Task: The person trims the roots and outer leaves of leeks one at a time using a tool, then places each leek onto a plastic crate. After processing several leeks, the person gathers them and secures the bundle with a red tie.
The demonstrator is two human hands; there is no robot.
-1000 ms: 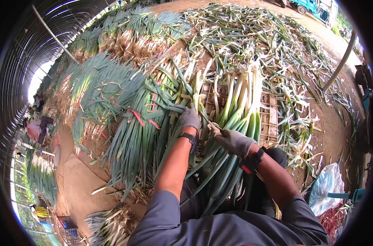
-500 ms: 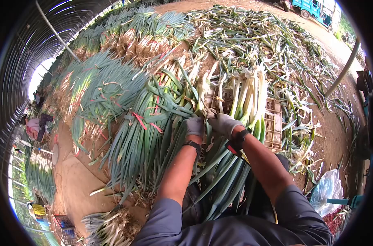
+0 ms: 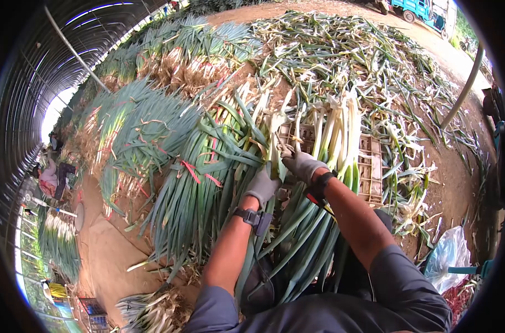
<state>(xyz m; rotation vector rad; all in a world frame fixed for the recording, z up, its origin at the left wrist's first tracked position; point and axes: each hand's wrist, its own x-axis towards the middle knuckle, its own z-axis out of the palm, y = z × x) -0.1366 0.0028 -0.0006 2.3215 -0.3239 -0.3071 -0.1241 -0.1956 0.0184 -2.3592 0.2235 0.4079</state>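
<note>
My left hand [image 3: 263,184], in a grey glove, is wrapped round a long green onion [image 3: 273,147] between its pale stalk and green leaves. My right hand [image 3: 303,165], gloved too, is closed in a pinch right beside that stalk; a leaf strip seems to be in its fingers, but the fingertips are partly hidden. Right of it, several white-stalked green onions [image 3: 341,130] lie over a slatted plastic crate [image 3: 370,166], their leaves trailing towards my lap. Left of my hands lies a heap of green onions [image 3: 180,213] with red ties [image 3: 190,172].
Stripped leaves [image 3: 347,50] cover the ground ahead and right. More bundles [image 3: 136,122] stretch left under a hooped shelter. A metal pole [image 3: 464,89] and a clear plastic bag [image 3: 448,258] stand at the right; a blue vehicle [image 3: 416,10] is far off. A person sits far left.
My left hand has moved down and slightly left along the green onion, away from the right hand, its wrist turning. The right hand stays nearly in place. The view shifts slightly.
</note>
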